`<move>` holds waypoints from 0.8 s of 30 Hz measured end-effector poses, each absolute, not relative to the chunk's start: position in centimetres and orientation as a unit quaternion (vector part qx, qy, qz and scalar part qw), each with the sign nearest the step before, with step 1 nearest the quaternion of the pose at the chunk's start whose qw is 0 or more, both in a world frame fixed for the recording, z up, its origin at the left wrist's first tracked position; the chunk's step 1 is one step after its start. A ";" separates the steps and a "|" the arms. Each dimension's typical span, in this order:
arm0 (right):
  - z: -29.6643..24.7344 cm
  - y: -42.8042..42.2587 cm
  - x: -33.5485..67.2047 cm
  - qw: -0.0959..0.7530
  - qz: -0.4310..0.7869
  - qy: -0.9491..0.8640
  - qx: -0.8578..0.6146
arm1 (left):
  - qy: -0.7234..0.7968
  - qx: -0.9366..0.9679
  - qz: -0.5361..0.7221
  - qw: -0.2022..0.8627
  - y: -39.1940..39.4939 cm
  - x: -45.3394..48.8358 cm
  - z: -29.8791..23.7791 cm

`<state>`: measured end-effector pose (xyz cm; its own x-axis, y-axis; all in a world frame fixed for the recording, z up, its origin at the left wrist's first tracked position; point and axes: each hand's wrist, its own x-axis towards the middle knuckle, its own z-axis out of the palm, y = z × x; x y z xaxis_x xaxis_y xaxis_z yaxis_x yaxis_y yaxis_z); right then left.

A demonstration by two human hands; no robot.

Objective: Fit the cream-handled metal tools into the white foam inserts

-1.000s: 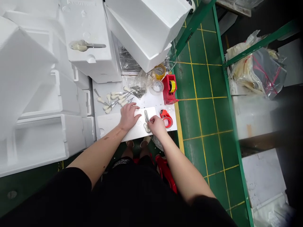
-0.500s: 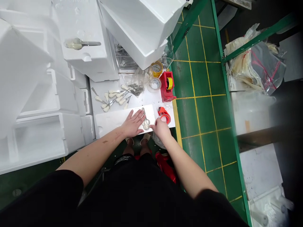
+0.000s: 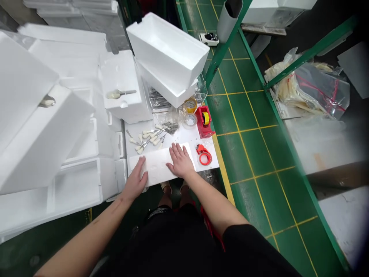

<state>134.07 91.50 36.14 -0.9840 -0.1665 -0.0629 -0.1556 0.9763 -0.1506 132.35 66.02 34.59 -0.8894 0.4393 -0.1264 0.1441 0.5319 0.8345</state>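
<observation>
A long white foam slab (image 3: 158,166) lies along the near edge of the white table. My right hand (image 3: 181,163) rests flat on its right part, fingers spread. At the slab's left end is my left hand (image 3: 136,180), thumb apart from the stretched fingers, touching the end of the slab. Neither hand grips anything that I can see. Just beyond the slab lie several cream-handled metal utensils (image 3: 147,137), with a clear bag of metal pieces (image 3: 170,127) beside them. An orange tape dispenser (image 3: 204,155) sits to the right of my right hand.
A red tape dispenser (image 3: 205,122) with yellow tape and tape rolls (image 3: 190,105) stand at the right back. White foam boxes (image 3: 170,50) are stacked beyond. More foam boxes (image 3: 77,179) crowd the left; a wrapped utensil (image 3: 118,94) lies on one. Green floor (image 3: 248,146) runs along the right.
My left hand has moved left to the slab's end, and my right hand now lies flat on top. The metal utensil earlier on the slab's right part is out of sight.
</observation>
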 end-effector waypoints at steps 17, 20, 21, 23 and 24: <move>36.5 91.8 133.2 0.076 -0.025 0.996 -0.038 | 0.866 0.207 0.427 0.157 60.2 138.2 30.9; 37.6 95.3 134.8 0.022 -0.039 0.994 0.103 | 0.868 0.195 0.429 0.157 60.1 139.6 31.1; 37.9 97.2 135.6 0.022 -0.048 0.981 0.189 | 0.871 0.181 0.430 0.153 59.9 140.3 31.1; 38.1 101.4 136.9 0.066 -0.076 0.941 0.322 | 0.879 0.140 0.429 0.153 59.4 141.9 30.8; 37.8 103.5 137.3 0.103 -0.095 0.927 0.347 | 0.882 0.116 0.427 0.161 59.2 142.9 30.7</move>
